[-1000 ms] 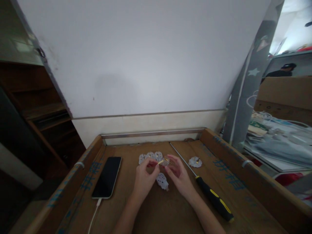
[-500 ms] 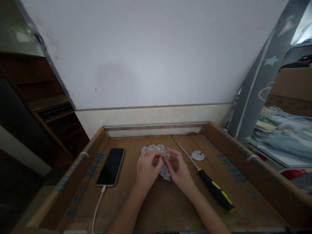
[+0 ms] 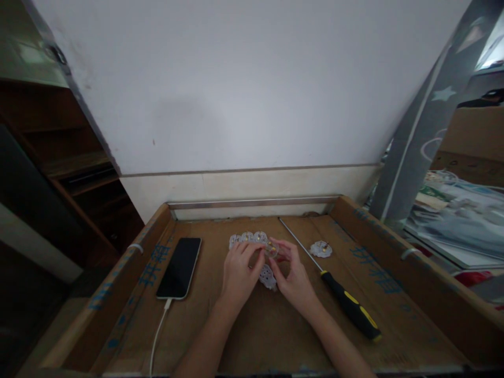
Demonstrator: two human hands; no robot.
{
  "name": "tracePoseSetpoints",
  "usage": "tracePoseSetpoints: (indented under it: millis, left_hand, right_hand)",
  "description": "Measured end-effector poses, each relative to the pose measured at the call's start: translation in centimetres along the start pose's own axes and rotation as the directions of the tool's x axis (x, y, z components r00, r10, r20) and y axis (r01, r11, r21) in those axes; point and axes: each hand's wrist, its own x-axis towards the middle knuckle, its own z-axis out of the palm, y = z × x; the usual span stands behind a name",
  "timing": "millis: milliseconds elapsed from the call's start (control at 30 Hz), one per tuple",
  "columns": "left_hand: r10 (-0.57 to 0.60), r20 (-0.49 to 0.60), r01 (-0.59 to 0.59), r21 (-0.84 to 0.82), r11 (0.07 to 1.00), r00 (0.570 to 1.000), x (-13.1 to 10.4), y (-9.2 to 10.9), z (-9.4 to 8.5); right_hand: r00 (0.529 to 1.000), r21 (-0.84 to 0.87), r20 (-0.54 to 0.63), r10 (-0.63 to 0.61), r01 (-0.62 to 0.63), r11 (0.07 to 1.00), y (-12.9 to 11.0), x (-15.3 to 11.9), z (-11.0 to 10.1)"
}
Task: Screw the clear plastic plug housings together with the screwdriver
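Observation:
Between both hands is a small clear plastic disc with brass-coloured metal parts (image 3: 271,249). My left hand (image 3: 241,268) pinches its left side, and my right hand (image 3: 290,273) grips its right edge with thumb and fingers. Behind the left fingers several similar white discs (image 3: 247,237) lie in a row on the cardboard, partly covered by the hand. Below the held piece, a pale plastic piece with holes (image 3: 268,277) lies between my wrists. Another disc with a metal pin (image 3: 321,249) rests apart on the right.
A long screwdriver (image 3: 350,305) with a black and yellow handle lies right of my hands. On the left is a black phone (image 3: 179,269) with a white cable (image 3: 158,336). Raised cardboard-covered sides (image 3: 401,262) border the work surface, and a white wall (image 3: 252,94) stands behind.
The view has shifted very slightly. Both hands stay in nearly the same place, and the held disc appears turned a little, showing more of its clear face.

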Motion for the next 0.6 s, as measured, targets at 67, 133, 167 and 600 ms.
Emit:
tracePoseSetpoints:
  millis: [67, 133, 167, 600]
  left_hand:
    - [0.004, 0.008, -0.004, 0.015, 1.0, 1.0, 0.0, 0.0, 0.0]
    - [0.003, 0.02, -0.003, 0.028, 1.0, 1.0, -0.1, 0.0, 0.1]
    - [0.006, 0.029, -0.007, 0.031, 0.999, 1.0, -0.1, -0.1, 0.1]
    - [0.032, 0.176, -0.01, -0.127, 0.992, 0.984, -0.3, -0.4, 0.5]
  right_hand:
    - [1.0, 0.005, 0.005, 0.005, -0.005, 1.0, 0.0, 0.0, 0.0]
    - [1.0, 0.018, 0.004, 0.016, -0.016, 1.0, -0.2, 0.0, 0.0]
    - [1.0, 0.029, 0.003, 0.023, -0.023, 0.999, -0.2, 0.0, 0.0]
    - [0.956, 0.402, -0.043, 0.289, -0.248, 0.881, -0.6, 1.0, -0.5]
